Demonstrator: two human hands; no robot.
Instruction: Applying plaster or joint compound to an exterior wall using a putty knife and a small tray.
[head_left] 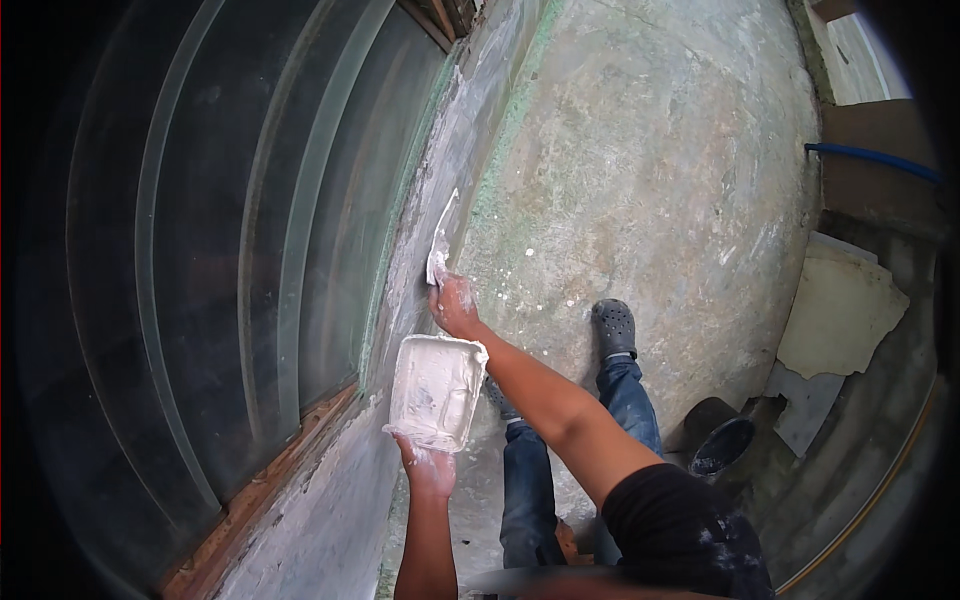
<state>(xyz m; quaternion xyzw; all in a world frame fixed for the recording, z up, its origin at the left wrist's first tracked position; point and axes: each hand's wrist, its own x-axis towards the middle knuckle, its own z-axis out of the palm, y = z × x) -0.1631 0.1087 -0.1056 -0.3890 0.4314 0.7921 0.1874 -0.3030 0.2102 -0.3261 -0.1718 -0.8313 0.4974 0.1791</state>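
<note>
My left hand (428,470) holds a white rectangular tray (398,385) from its near end. White paste (437,392) coats the inside of the tray and crusts its edges. Beyond the tray, my right hand (457,305) is closed on a thin scraper (438,255) smeared with the same paste. The blade appears nearly edge-on, along the low grey wall (415,225) below the window; whether it touches the wall I cannot tell. The scraper's handle is hidden in my fingers. White smears mark both hands.
Glass louvres (320,200) fill the left side above a wooden sill (280,470). My grey clog (614,328) stands on the concrete floor (640,180), spotted with white drips. A dark bucket (722,440), broken boards (840,310) and a blue hose (870,155) are at right.
</note>
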